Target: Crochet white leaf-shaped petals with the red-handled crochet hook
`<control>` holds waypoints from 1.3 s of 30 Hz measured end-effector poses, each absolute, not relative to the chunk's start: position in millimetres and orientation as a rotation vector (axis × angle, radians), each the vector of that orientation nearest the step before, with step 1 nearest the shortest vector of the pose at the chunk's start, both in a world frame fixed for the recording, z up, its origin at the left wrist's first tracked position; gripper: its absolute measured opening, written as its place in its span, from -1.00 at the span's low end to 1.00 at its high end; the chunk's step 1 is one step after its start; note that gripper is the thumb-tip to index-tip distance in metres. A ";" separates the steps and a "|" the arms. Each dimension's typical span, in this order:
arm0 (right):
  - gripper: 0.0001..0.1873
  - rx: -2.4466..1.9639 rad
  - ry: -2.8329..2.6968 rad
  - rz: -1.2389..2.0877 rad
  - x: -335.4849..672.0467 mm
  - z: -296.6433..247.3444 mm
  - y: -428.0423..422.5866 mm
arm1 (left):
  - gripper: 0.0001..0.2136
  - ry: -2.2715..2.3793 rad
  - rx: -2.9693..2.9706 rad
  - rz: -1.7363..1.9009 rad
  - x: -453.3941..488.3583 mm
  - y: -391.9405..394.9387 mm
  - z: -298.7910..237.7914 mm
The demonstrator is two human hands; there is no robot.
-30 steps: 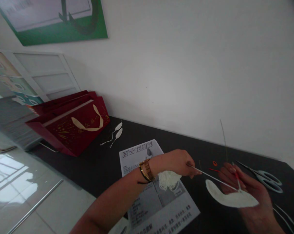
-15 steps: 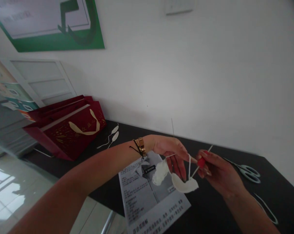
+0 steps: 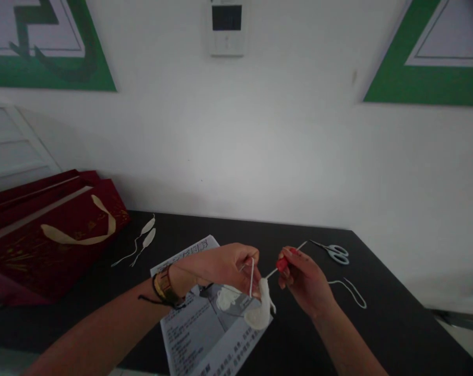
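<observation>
A crochet hook with a red grip (image 3: 284,262) is pinched in my right hand (image 3: 305,282), its tip at the top of a white crocheted piece (image 3: 260,312). My left hand (image 3: 240,266) has its fingers curled at that piece, with a white yarn strand (image 3: 252,277) looped over them. Beneath the left hand a loose white yarn bundle (image 3: 226,298) lies over a printed sheet (image 3: 197,334). The left fingertips are partly hidden behind the yarn and the piece.
Scissors (image 3: 334,251) and a cut length of white yarn (image 3: 354,292) lie right on the black table (image 3: 299,339). Two white crocheted leaf shapes (image 3: 148,237) with tails lie left, beside dark red gift bags (image 3: 64,230). A white wall (image 3: 260,156) rises behind.
The view has swung to the right. My left hand has curled in from stretched fingers, and the crocheted piece has turned from lying sideways to hanging more upright. The hook stays in my right hand.
</observation>
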State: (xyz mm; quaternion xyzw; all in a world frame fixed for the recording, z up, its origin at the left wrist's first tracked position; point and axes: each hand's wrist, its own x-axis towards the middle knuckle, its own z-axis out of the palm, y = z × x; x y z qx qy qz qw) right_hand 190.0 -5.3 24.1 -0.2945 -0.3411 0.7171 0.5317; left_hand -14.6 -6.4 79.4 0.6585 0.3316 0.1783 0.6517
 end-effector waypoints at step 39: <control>-0.79 -0.669 -0.354 1.543 173.7 -1.0 -111.9 | -0.70 0.873 1.777 0.414 5.6 -57.0 68.7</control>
